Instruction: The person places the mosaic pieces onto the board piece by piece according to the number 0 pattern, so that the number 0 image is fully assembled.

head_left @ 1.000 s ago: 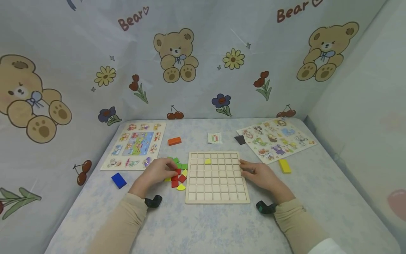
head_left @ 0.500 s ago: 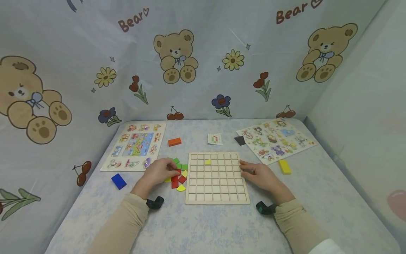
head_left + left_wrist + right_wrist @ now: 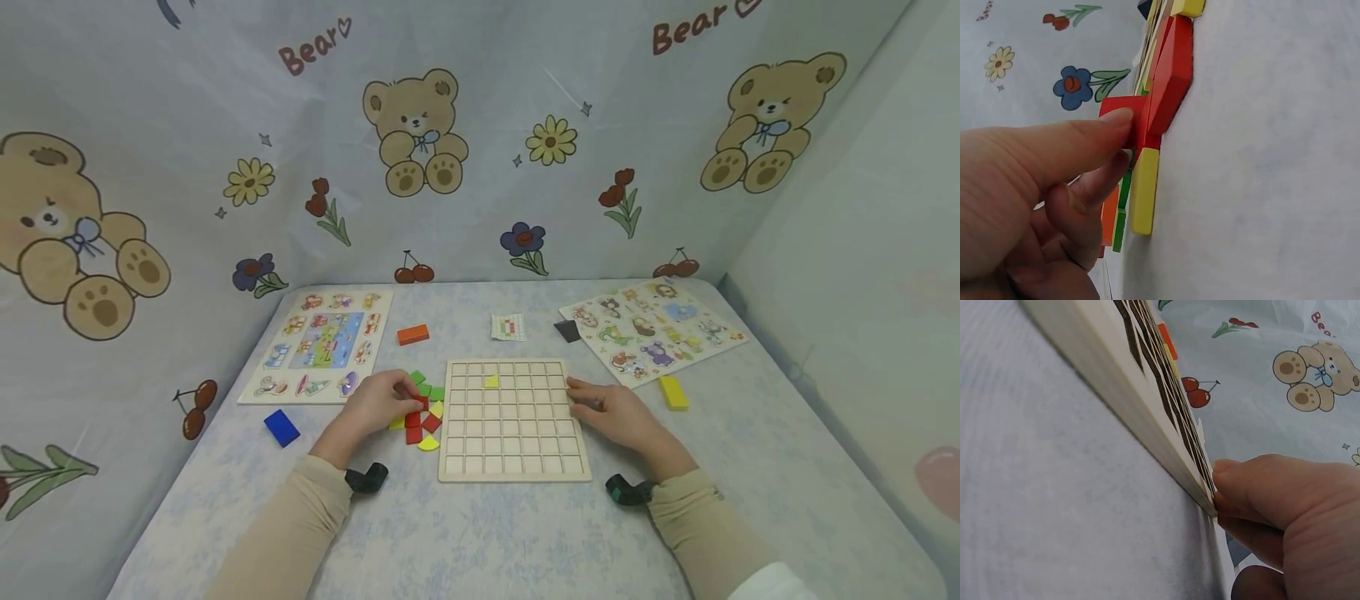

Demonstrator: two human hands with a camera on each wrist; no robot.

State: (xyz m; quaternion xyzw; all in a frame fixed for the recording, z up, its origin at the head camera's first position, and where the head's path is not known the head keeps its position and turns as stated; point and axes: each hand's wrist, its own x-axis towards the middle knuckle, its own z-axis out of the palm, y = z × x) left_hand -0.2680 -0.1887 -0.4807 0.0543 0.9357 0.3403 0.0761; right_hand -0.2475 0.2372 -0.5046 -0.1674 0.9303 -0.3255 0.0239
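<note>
A red square tile [image 3: 1122,107] is pinched between the thumb and forefinger of my left hand [image 3: 378,406], lifted slightly over the loose pile. Red tiles [image 3: 413,435], green tiles [image 3: 437,393] and yellow pieces [image 3: 428,444], some with a curved edge, lie around it beside the board. The pale wooden grid board [image 3: 514,433] lies flat in the middle, a yellow piece [image 3: 491,381] in one upper cell. At the board's right edge, my right hand [image 3: 617,412] rests its thumb and fingertips against the wood, as the right wrist view also shows.
Picture boards stand out at the back left [image 3: 255,379] and back right [image 3: 630,312]. Around them lie a blue block [image 3: 282,427], an orange block [image 3: 412,333], a yellow block [image 3: 673,393], a dark piece [image 3: 567,331] and a small printed card [image 3: 508,327].
My left hand has raised the red tile slightly from the pile, and more of it shows between the fingers. The right hand and the board stay put.
</note>
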